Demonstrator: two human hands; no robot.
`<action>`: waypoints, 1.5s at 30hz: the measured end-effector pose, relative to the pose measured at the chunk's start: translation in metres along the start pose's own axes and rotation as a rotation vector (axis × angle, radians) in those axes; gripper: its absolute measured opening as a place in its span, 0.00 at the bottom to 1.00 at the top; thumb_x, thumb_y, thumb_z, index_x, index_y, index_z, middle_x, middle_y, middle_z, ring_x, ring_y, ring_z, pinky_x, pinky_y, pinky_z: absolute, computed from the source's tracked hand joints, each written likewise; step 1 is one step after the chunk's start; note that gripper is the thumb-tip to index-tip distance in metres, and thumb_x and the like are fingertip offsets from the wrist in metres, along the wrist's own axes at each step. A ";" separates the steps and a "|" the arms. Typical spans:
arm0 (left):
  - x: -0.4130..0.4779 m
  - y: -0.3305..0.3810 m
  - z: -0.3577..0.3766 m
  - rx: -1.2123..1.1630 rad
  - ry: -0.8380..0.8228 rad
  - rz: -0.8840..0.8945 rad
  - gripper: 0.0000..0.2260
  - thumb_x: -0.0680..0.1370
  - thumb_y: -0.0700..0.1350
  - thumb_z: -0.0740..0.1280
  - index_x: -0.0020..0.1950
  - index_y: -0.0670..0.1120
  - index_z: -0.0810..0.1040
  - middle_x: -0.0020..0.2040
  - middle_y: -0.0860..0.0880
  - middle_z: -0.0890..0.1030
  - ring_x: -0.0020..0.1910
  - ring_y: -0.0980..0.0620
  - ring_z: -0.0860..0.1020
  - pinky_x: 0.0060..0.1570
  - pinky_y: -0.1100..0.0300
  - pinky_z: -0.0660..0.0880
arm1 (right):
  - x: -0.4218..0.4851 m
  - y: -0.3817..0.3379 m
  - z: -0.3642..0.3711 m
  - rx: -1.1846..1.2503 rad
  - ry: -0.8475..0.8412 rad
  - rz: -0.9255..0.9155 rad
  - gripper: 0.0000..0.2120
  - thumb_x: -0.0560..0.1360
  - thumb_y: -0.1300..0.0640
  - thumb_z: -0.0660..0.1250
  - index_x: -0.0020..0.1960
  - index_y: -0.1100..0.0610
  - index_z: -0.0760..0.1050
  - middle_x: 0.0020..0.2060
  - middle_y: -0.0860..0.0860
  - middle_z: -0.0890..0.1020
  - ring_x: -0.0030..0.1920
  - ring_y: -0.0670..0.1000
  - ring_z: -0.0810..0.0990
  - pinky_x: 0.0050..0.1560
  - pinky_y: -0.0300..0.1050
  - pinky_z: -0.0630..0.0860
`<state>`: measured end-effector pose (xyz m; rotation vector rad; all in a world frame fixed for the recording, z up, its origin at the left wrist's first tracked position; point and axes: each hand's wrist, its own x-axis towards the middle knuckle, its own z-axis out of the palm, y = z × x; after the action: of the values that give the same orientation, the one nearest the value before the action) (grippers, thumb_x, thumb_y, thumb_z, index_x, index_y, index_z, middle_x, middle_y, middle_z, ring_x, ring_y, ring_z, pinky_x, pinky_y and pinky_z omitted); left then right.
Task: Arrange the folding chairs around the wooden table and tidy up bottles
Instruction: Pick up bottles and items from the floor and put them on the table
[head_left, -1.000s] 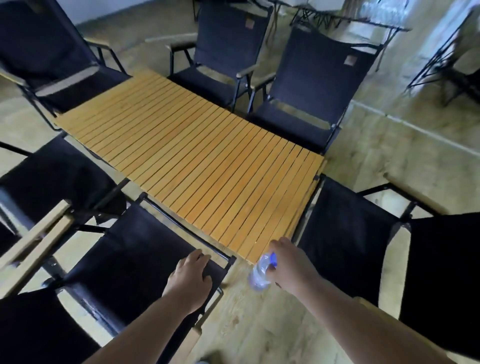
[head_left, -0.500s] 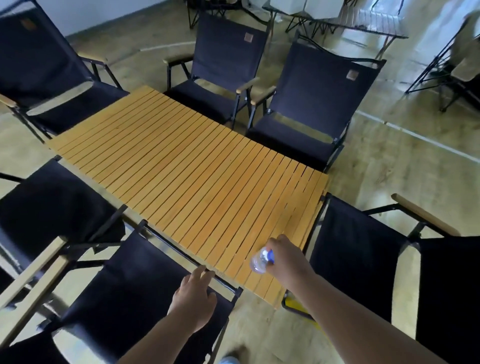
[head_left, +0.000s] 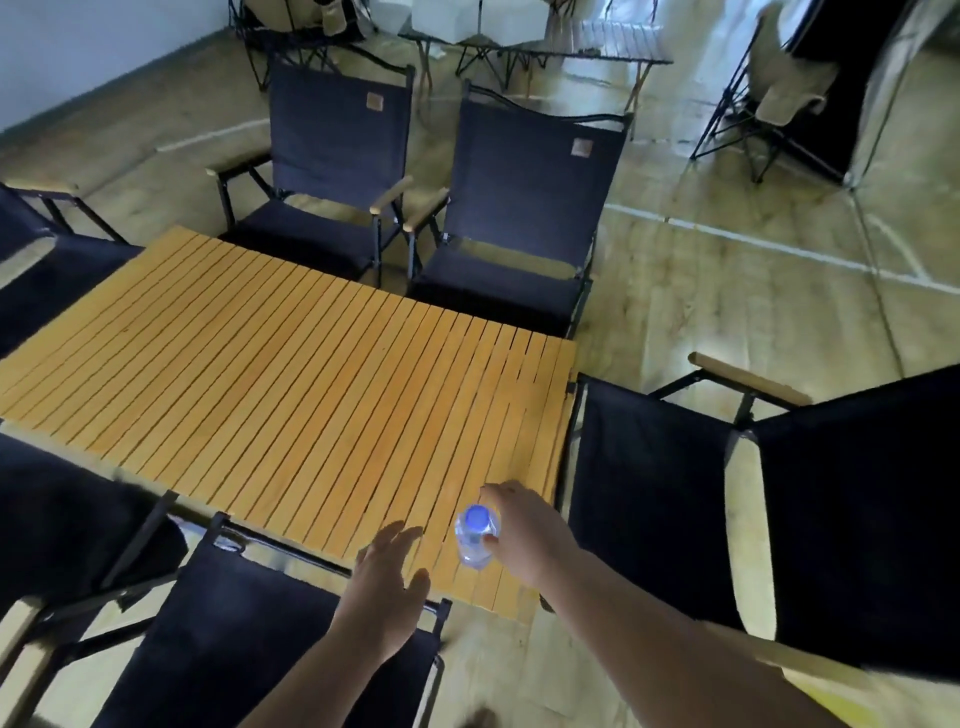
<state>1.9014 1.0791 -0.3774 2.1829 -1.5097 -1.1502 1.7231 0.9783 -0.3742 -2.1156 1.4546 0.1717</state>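
Fingers on the right hand (head_left: 527, 535) are wrapping round a little clear bottle (head_left: 474, 545) with a blue cap, and the thumb is pinching it from the near side, so that hand is definitely gripping it. The bottle is standing upright with the cap pointing up at the camera, over the near right corner of the wooden table (head_left: 291, 374). Can't tell if its bottom is actually touching the slats or hanging just above them, the angle is hiding that.

Just left of those fingers, the left hand (head_left: 384, 587) is hovering with its fingers (head_left: 401, 538) spread apart and fairly straight, holding nothing. It's reaching over the table's near edge, and the wrist is passing over the back of a dark near chair (head_left: 249, 660) that's sitting right up against the table.

Going outward: right of the gripping fingers, the end chair (head_left: 654, 493) is facing the table's short end, just beside its edge. Straight ahead past the fingertips, across the slats, the far left chair (head_left: 332, 156) and the far right chair (head_left: 530, 208) are standing side by side along the far edge, armrests nearly touching. Way off left of the open hand, another side chair (head_left: 62, 519) is sitting at the near edge. Well beyond everything, a second slatted table (head_left: 613, 44) and a beige chair (head_left: 784, 88) are looking blurry.
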 end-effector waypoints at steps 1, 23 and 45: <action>0.001 0.009 0.000 -0.013 0.007 0.022 0.24 0.81 0.46 0.62 0.76 0.54 0.63 0.78 0.55 0.59 0.74 0.52 0.60 0.73 0.53 0.61 | -0.007 0.005 -0.005 0.033 0.021 0.012 0.27 0.78 0.54 0.67 0.75 0.53 0.64 0.69 0.52 0.71 0.65 0.55 0.74 0.60 0.49 0.75; -0.017 0.271 0.175 0.066 -0.278 0.380 0.20 0.81 0.44 0.62 0.73 0.50 0.69 0.72 0.51 0.70 0.71 0.51 0.68 0.70 0.54 0.66 | -0.241 0.311 -0.127 0.037 0.225 0.537 0.26 0.78 0.53 0.66 0.75 0.52 0.65 0.68 0.52 0.73 0.65 0.56 0.74 0.61 0.57 0.76; 0.103 0.406 0.280 0.083 -0.331 0.286 0.17 0.81 0.43 0.62 0.70 0.47 0.73 0.69 0.48 0.73 0.67 0.50 0.72 0.66 0.59 0.65 | -0.155 0.470 -0.251 -0.106 0.164 0.386 0.25 0.80 0.50 0.64 0.75 0.51 0.65 0.71 0.51 0.71 0.69 0.54 0.71 0.64 0.54 0.74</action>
<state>1.4402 0.8760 -0.3674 1.8062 -1.9605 -1.4176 1.1899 0.8577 -0.2778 -1.9447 1.9840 0.2283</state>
